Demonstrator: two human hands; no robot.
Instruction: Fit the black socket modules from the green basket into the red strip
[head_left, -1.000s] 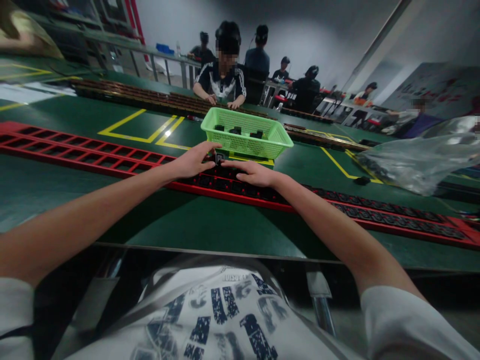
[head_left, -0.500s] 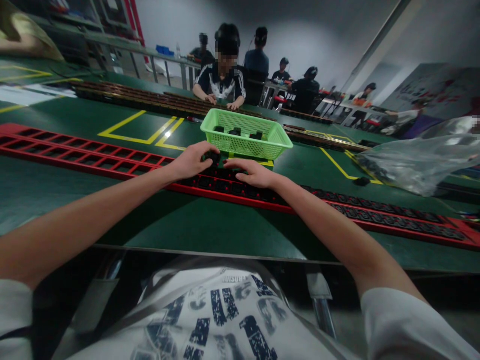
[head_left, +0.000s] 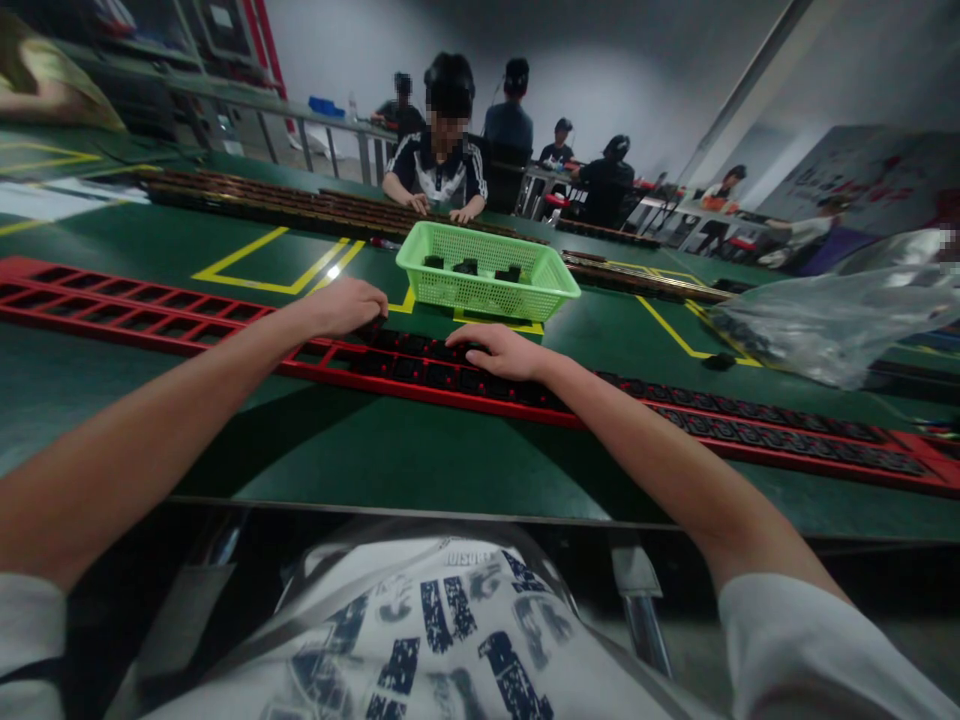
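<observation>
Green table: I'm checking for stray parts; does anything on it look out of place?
Yes: a small black item lies alone on the green table beside the clear bag, away from the black pieces in the red frame and green basket. It looks stray.

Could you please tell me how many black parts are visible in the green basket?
3: a left part, a middle part and a right part; the basket may hide more behind its wall.

Worn on head, single view. Looks forward and down across counter (head_left: 450, 460), wide, slightly rolled. Catches own shirt (head_left: 450, 630) very near at bottom, forearms (head_left: 202, 415) entering from both sides, hands (head_left: 506, 352) close at mid-frame, seated person (head_left: 442, 165) opposite farther off, back wall (head_left: 622, 60) farthest, along top.
</observation>
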